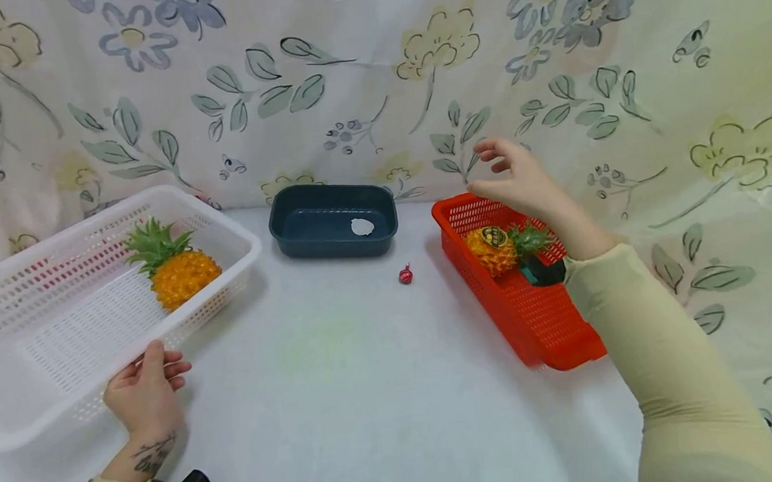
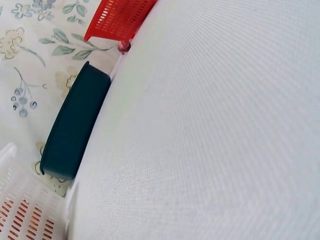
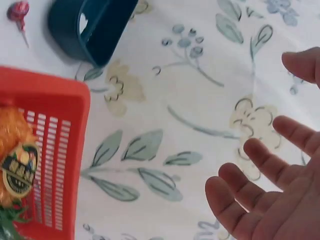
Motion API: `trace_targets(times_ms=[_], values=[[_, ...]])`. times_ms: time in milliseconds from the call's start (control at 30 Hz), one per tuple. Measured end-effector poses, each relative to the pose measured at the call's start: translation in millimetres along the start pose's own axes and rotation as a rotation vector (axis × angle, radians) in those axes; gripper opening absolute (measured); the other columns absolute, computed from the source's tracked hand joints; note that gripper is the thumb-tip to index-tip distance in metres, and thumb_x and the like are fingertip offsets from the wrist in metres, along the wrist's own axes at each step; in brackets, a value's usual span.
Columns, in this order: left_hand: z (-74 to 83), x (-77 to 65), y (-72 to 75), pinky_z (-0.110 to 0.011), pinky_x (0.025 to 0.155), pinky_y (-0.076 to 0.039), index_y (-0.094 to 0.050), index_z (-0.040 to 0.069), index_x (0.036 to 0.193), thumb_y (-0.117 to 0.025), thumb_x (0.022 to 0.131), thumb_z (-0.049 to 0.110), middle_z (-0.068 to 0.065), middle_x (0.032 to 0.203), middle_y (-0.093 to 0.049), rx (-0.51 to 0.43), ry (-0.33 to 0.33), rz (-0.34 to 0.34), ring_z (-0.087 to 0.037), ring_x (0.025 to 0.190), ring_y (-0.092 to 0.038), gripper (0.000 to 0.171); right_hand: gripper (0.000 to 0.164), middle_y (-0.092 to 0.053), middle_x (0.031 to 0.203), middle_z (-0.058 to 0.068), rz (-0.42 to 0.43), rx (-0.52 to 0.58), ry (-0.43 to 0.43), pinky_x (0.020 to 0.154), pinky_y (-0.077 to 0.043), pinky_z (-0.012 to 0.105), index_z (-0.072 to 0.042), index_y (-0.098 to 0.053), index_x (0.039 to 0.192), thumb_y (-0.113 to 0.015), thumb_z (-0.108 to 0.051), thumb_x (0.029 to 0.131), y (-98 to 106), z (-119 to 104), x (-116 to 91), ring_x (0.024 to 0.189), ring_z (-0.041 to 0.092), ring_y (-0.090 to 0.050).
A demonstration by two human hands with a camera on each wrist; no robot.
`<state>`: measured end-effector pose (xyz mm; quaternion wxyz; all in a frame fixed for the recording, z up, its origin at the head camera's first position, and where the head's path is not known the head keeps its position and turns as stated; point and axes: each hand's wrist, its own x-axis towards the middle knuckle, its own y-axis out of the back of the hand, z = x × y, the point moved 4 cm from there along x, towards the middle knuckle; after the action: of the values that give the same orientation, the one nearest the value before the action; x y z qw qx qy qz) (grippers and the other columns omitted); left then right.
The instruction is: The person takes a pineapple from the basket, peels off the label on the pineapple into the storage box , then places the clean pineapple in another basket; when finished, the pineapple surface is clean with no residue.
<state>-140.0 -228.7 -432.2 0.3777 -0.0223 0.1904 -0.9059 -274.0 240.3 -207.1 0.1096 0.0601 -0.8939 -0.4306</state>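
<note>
My right hand [image 1: 517,178] is raised over the back of the red basket [image 1: 479,305], its fingers apart and loosely bent around nothing. In that basket lies a pineapple [image 1: 492,250] with a dark round label, which also shows in the right wrist view. At the front rim of the white basket [image 1: 238,264] is my left hand [image 1: 146,396], fingers relaxed and thumb close to the rim; whether it touches is hard to tell. Another pineapple [image 1: 186,278] lies inside the white basket. The left wrist view does not show the left hand.
A dark teal tray [image 1: 335,249] stands at the back between the baskets, with a flat white piece [image 1: 361,227] in it. In front of it lies a red wrapped lollipop [image 1: 405,274] on the white tabletop [image 1: 344,396]. Floral cloth [image 1: 373,83] hangs behind.
</note>
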Motion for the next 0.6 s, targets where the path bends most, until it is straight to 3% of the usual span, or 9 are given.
trace_targets(times_ms=[300, 600], values=[[-0.5, 1.4, 1.8, -0.021, 0.032, -0.04, -0.06, -0.008, 0.089, -0.069, 0.073, 0.021, -0.006, 0.058, -0.061, -0.037, -0.017, 0.009, -0.016, 0.04, -0.056, 0.035, 0.062, -0.035, 0.129, 0.017, -0.165, -0.278, 0.017, 0.089, -0.032, 0.051, -0.011, -0.035, 0.131, -0.063, -0.022, 0.077, 5, 31, 38, 0.113, 0.037, -0.035], [-1.5, 1.8, -0.4, -0.02, 0.032, -0.04, -0.06, -0.008, 0.089, -0.069, 0.073, 0.021, -0.006, 0.058, -0.061, -0.03, -0.011, 0.011, -0.015, 0.04, -0.057, 0.034, 0.074, -0.03, 0.134, 0.016, -0.374, -0.412, -0.076, 0.089, -0.033, 0.052, -0.014, -0.031, 0.133, -0.068, -0.007, 0.069, -9, 80, 43, 0.118, 0.034, -0.03]])
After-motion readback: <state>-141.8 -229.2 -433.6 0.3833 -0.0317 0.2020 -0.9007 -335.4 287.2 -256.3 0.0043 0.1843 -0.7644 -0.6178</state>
